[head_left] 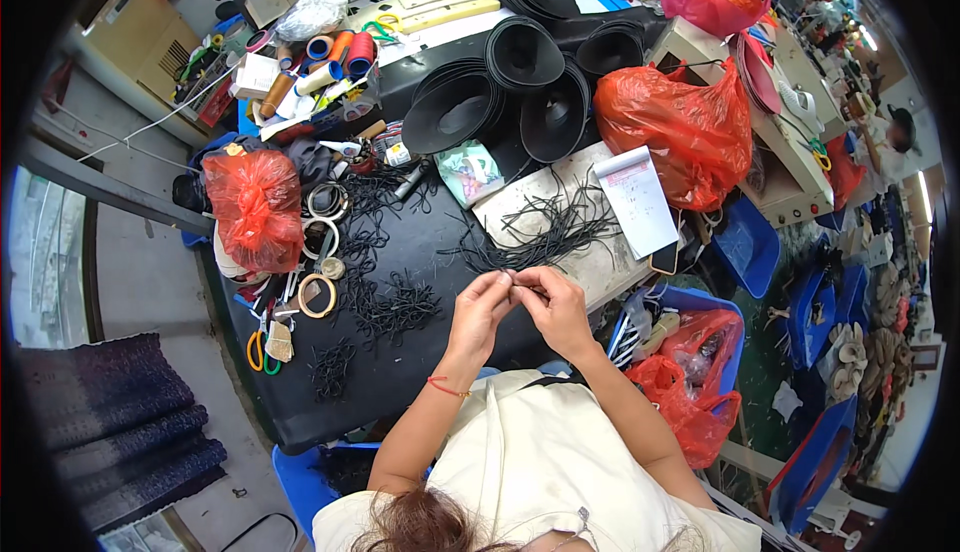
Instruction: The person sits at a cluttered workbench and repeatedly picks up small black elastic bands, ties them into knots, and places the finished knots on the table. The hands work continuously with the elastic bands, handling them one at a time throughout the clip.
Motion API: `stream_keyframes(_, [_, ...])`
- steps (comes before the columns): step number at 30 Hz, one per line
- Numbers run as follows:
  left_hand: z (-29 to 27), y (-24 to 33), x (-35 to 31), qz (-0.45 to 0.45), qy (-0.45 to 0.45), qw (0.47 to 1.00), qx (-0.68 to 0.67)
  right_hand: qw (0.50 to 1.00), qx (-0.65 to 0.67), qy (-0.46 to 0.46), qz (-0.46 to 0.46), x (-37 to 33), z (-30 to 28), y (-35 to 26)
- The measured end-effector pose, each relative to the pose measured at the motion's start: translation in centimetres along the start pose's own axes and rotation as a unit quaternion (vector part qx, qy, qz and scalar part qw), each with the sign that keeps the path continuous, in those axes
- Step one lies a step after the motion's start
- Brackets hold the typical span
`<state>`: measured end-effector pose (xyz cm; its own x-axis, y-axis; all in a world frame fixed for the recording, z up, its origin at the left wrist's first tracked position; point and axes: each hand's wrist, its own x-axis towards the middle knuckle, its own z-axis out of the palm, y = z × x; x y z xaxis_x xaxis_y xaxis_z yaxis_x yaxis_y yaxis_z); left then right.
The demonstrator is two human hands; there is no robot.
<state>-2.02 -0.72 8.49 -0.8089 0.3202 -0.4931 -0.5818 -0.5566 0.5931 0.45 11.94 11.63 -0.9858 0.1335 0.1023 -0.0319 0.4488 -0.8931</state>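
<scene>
My left hand (478, 314) and my right hand (556, 310) meet at the near edge of the table, fingertips pinched together. Whatever they hold between them is too small to make out. Just beyond them a loose heap of thin black cords (560, 224) lies on a pale board (615, 270). More black cords (400, 307) are spread in tangled bunches to the left of my hands, on the black tabletop (300, 392). A white notepad (640, 214) with handwriting rests on the board's right side, and a phone (664, 257) lies by its lower corner.
Nested black oval pieces (450, 112) stand at the back. Red plastic bags sit at right (675, 132) and left (255, 207). Tape rolls (317, 296), scissors (264, 350) and thread spools (360, 52) line the left side. A blue bin (738, 327) holding red bags stands near my right arm.
</scene>
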Motion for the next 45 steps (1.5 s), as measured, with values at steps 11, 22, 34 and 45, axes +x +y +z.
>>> stream_keyframes(11, [0.3, 2.8, -0.8, -0.087, -0.048, 0.992, 0.073, 0.974, -0.137, 0.012, -0.18, 0.7, -0.9, 0.2])
stream_keyframes(22, [0.1, 2.6, -1.2, 0.161, -0.078, 0.842, 0.51, 0.938, -0.21, -0.076, -0.266, 1.9, -4.1, -2.8])
stream_keyframes(34, [0.5, 2.7, -0.8, -0.014, -0.104, 0.99, 0.097, 0.99, -0.031, -0.069, -0.118, -0.1, -2.7, 0.1])
stream_keyframes(45, [0.6, 2.5, -2.0, 0.066, -0.029, 0.989, 0.129, 0.923, 0.334, -0.112, 0.152, -1.1, -1.4, -1.2])
